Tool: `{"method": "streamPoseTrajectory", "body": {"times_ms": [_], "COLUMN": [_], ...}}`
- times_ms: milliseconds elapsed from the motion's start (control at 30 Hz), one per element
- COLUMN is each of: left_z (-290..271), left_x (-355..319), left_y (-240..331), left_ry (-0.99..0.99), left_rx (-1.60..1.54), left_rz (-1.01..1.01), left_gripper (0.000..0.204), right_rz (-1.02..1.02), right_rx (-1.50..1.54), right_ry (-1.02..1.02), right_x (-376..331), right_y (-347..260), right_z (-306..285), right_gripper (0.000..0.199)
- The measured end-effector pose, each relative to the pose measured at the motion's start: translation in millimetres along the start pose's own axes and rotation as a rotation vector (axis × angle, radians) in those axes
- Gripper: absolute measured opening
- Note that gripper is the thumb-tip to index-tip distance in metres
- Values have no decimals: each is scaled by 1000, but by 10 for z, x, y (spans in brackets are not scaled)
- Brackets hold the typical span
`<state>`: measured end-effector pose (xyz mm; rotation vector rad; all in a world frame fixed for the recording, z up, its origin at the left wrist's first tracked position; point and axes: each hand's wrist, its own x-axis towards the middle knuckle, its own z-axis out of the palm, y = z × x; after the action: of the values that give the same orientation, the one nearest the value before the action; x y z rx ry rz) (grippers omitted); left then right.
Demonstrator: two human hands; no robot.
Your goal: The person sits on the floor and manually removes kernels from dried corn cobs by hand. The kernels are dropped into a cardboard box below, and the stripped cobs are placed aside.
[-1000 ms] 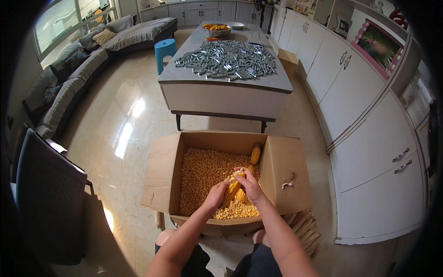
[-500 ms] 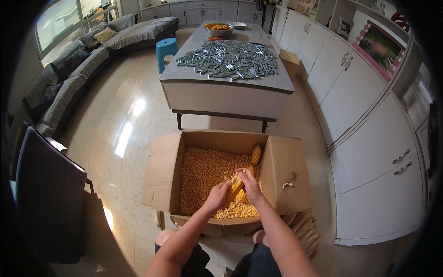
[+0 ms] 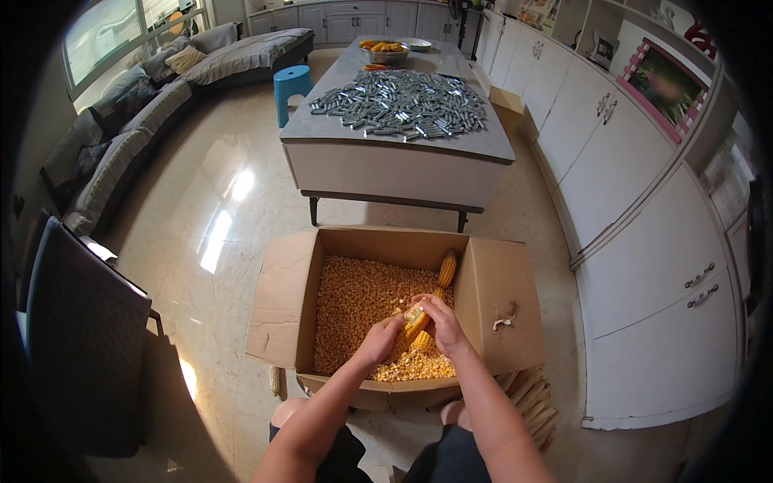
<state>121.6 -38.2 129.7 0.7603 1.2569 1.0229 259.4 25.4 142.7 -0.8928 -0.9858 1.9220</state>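
Observation:
Between my hands, over the cardboard box [image 3: 499,314], I hold a corn cob [image 3: 415,324] at a slant, partly stripped of its kernels. My left hand [image 3: 380,338] is closed around its lower left side. My right hand [image 3: 443,325] grips the upper right side, thumb over the cob's top. Loose corn kernels [image 3: 362,290] cover the inside of the box, with brighter yellow ones below my hands. Another full corn cob [image 3: 448,270] leans in the far right corner, and one more cob [image 3: 423,342] lies just under my right hand.
Bare cobs [image 3: 531,402] are piled on the floor by the box's right side. Beyond the box stands a table [image 3: 386,165] covered with small metal cylinders [image 3: 403,105] and a bowl of corn [image 3: 383,52]. A blue stool [image 3: 291,92], dark chair [image 3: 84,338] and white cabinets [image 3: 652,322] surround me.
My right hand has shifted slightly right and down along the cob, its fingers curling more. The left hand stays almost in place.

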Motion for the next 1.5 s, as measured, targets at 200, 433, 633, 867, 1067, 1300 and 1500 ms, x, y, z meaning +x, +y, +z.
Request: {"method": "streamPoseTrajectory", "body": {"times_ms": [200,433,633,867,1067,1300,1500], "left_z": [93,4,30,38,46,57,46], "left_x": [-83,-94,-122,-87,-46,-19,42], "left_y": [78,175,213,123,102,8,-142], "left_ry": [50,-22,-43,61,52,81,117], "left_rx": [320,-323,-188,-69,-289,13,92], "left_rz": [98,-280,-100,42,-14,195,130], "left_gripper": [42,43,38,36,44,48,48], "right_rz": [-75,149,29,-64,-120,-215,-107], "right_rx": [-510,-40,-140,-324,-360,-342,-215], "right_ry": [187,17,-96,-104,-153,48,138], "right_x": [24,-61,-9,-22,-111,-67,-33], "right_y": [100,-65,87,153,69,275,272], "right_z": [-2,17,-16,49,157,227,198], "right_gripper": [23,38,55,48,60,56,46]}}
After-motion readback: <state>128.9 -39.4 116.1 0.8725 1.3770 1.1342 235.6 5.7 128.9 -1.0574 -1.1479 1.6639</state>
